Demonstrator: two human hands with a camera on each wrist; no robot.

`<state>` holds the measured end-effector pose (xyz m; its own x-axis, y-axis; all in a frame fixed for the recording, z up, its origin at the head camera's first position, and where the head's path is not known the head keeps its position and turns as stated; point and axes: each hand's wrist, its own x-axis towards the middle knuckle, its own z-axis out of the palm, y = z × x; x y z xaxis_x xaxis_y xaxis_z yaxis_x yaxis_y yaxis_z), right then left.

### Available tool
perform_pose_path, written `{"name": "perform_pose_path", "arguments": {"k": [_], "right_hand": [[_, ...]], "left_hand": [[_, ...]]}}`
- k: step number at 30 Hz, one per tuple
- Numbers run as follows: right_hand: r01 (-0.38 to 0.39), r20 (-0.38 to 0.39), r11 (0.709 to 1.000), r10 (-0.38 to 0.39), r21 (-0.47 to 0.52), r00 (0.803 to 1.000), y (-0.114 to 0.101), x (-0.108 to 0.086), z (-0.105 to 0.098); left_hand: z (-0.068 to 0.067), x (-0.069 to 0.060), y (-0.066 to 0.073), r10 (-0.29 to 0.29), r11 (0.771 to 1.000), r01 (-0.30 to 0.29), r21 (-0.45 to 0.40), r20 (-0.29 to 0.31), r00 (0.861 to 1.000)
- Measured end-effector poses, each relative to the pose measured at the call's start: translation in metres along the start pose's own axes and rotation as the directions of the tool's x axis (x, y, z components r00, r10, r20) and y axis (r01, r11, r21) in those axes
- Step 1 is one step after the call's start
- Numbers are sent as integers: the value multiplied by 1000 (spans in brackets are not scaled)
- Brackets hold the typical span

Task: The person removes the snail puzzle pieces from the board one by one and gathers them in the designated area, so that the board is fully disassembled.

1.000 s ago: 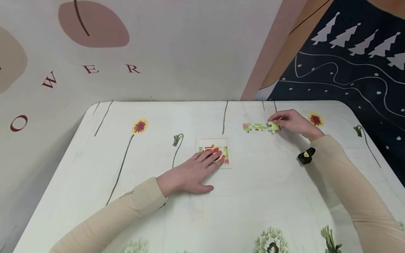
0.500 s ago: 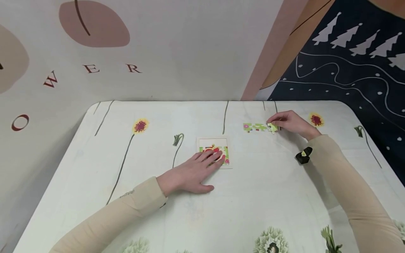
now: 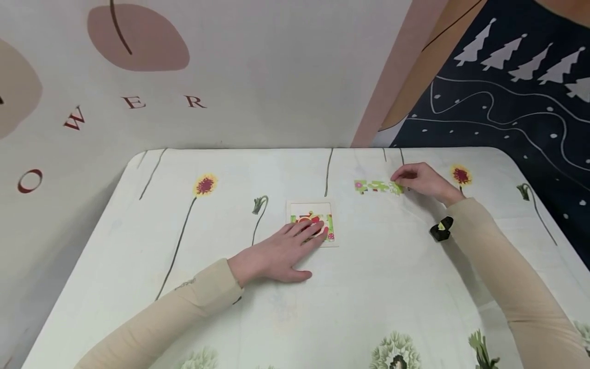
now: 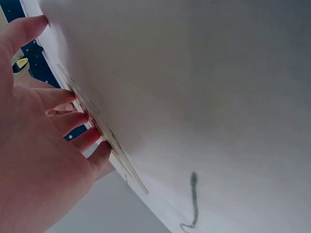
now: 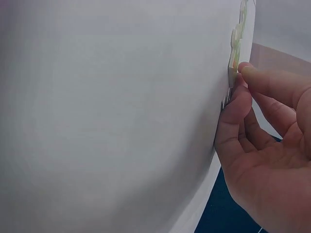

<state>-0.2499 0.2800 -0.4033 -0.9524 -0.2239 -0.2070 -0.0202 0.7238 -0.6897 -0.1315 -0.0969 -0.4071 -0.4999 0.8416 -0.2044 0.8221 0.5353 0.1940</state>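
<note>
My left hand (image 3: 281, 253) lies with fingers spread on a small jigsaw board (image 3: 311, 207) near the table's middle; its fingers cover part of the red, green and white picture. In the left wrist view the fingertips touch the thin board (image 4: 121, 155). At the far right of the table, thumb and forefinger of my right hand (image 3: 426, 181) pinch the right end of a green puzzle piece (image 3: 396, 188), which lies flat. To its left, in a row, are a green puzzle piece (image 3: 379, 185) and one with a pink flower (image 3: 360, 186).
A white tablecloth (image 3: 369, 287) printed with flowers and stems covers the table. Behind it rises a pale wall drape (image 3: 276, 102) with lettering; a dark blue cloth (image 3: 502, 107) with white trees hangs at right. A black camera (image 3: 441, 229) is worn at my right wrist.
The green piece in my right hand has gone from slightly tilted to flat, in line with the other pieces. My left hand has stayed still on the board.
</note>
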Motion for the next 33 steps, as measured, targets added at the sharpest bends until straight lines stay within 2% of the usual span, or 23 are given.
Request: {"name": "perform_pose_path", "arguments": {"k": [7, 14, 23, 28, 33], "right_hand": [[12, -16, 1000, -12, 15, 1000, 2, -5, -1], [0, -60, 999, 4, 54, 998, -7, -8, 1], [158, -35, 986, -156, 58, 987, -22, -12, 13], [186, -11, 980, -186, 75, 982, -30, -13, 21], [221, 16, 973, -223, 62, 975, -39, -12, 31]], "left_hand": [[-1, -1, 1, 8, 1000, -8, 23, -1, 1000], [0, -10, -2, -1, 999, 2, 51, -21, 1000], [3, -27, -9, -30, 1000, 30, 6, -44, 999], [4, -33, -7, -16, 1000, 16, 9, -54, 998], [4, -33, -3, -15, 1000, 16, 16, -40, 999]]}}
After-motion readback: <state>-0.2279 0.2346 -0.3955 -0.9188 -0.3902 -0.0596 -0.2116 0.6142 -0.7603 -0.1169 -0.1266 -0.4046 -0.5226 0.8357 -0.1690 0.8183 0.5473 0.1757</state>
